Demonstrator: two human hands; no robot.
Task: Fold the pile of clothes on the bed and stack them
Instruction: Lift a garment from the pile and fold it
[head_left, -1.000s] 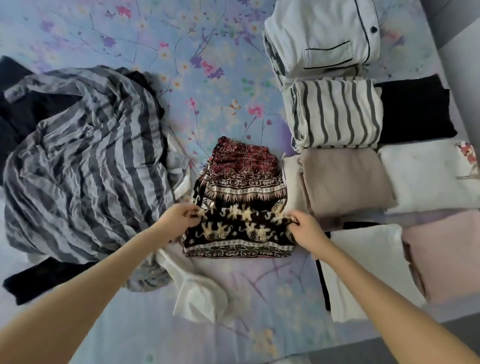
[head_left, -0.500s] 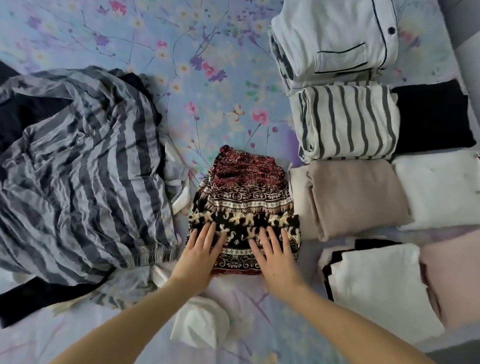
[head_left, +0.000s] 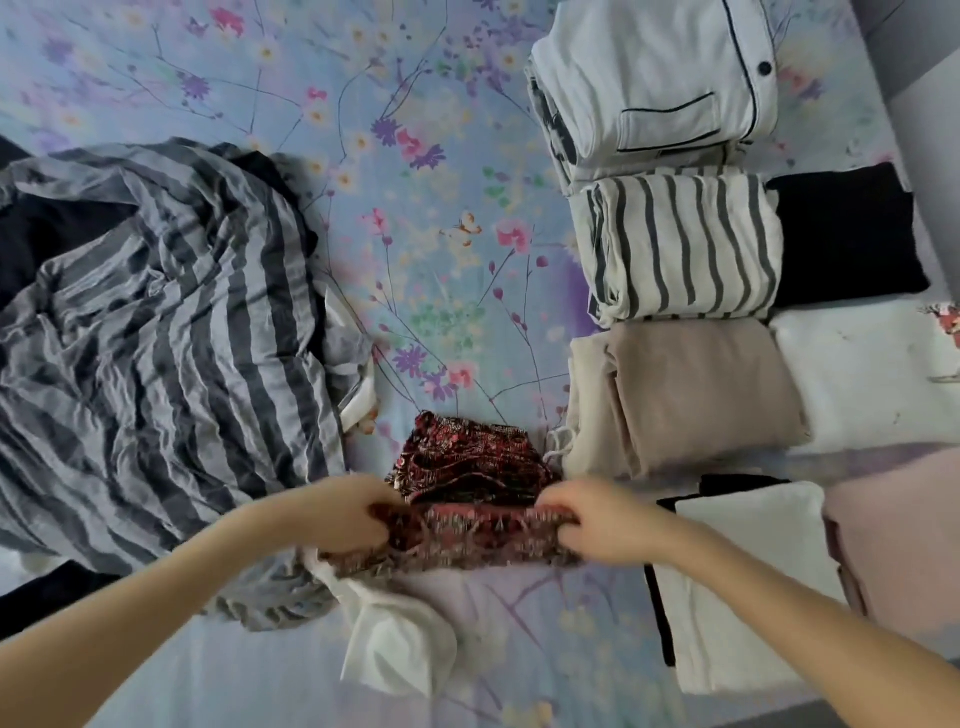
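A folded red, black and cream patterned garment (head_left: 470, 467) lies low in the middle of the bed. My left hand (head_left: 345, 514) grips its near left edge and my right hand (head_left: 597, 522) grips its near right edge, with that edge lifted and blurred. To the left sprawls an unfolded pile: a grey striped shirt (head_left: 156, 353) over dark clothes (head_left: 47, 234). A crumpled white piece (head_left: 400, 649) lies below the patterned garment.
Folded clothes fill the right side: a white piped pyjama top (head_left: 665, 78), a striped knit (head_left: 685, 244), a beige piece (head_left: 696, 400), a black one (head_left: 847, 234), white ones (head_left: 872, 369) (head_left: 743, 587) and a pink one (head_left: 904, 540). The floral sheet (head_left: 415, 182) shows in the middle.
Half a second ago both hands pressed flat on the patterned garment. Now they grip its near edge and lift it. The view has shifted, so the garment sits lower in frame.
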